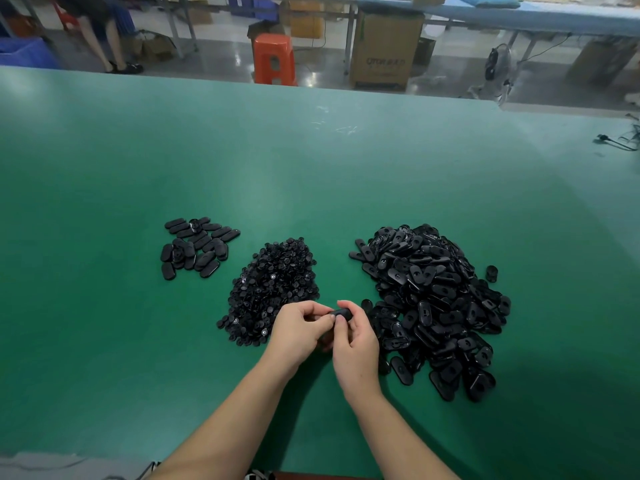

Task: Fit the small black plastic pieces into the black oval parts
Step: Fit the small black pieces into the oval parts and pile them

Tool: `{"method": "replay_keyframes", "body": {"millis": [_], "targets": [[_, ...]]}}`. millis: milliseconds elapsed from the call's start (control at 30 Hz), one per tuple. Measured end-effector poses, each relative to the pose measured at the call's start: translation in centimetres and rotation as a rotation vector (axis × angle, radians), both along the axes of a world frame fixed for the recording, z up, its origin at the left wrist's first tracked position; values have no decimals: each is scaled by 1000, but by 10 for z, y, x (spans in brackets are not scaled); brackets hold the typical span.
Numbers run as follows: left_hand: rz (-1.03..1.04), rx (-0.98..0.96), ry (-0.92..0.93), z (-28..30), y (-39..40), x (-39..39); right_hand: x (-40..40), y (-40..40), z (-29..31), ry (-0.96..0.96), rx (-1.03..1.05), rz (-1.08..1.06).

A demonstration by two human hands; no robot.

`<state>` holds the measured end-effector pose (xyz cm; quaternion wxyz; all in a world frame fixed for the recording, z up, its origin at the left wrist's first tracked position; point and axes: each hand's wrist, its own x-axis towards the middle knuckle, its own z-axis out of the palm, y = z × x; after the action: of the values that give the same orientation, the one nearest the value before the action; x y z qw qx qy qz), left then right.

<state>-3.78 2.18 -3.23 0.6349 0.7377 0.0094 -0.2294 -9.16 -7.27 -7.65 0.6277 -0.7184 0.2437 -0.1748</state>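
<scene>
Pinching one black oval plastic part (341,314) between them, left hand (300,327) and right hand (355,344) close on it (long axis crosswise), between the heap of small black plastic pieces (272,289) and the oval pile (436,306).

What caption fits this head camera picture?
Both hands press together one black oval part between two black piles.

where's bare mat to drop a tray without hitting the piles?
Free: the wide green mat beyond all three piles, and the near-left corner beside the left hand. Crowded: the band holding the small oval group, the small-piece pile and the big oval pile; only narrow gaps between them.
</scene>
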Motion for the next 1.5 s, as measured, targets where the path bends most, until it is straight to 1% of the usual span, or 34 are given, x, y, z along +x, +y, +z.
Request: {"method": "replay_keyframes", "body": {"millis": [367, 567, 1000, 1067, 1233, 1333, 1500], "targets": [[-5, 69, -41, -2, 0, 0, -1, 0, 2, 4, -26, 15], [-39, 23, -26, 1, 4, 1, 0, 1, 4, -1, -39, 10], [-48, 47, -46, 3, 8, -1, -1, 2, 4, 2, -57, 35], [-69, 75, -83, 4, 10, 1, -1, 3, 5, -7, -64, 37], [-179, 307, -273, 4, 15, 10, -2, 3, 4, -4, -48, 42], [-207, 341, -317, 3, 16, 13, -1, 4, 7, -21, -60, 25], [-41, 333, -326, 4, 28, 34, 0, 7, 9, -32, 51, 28]]}}
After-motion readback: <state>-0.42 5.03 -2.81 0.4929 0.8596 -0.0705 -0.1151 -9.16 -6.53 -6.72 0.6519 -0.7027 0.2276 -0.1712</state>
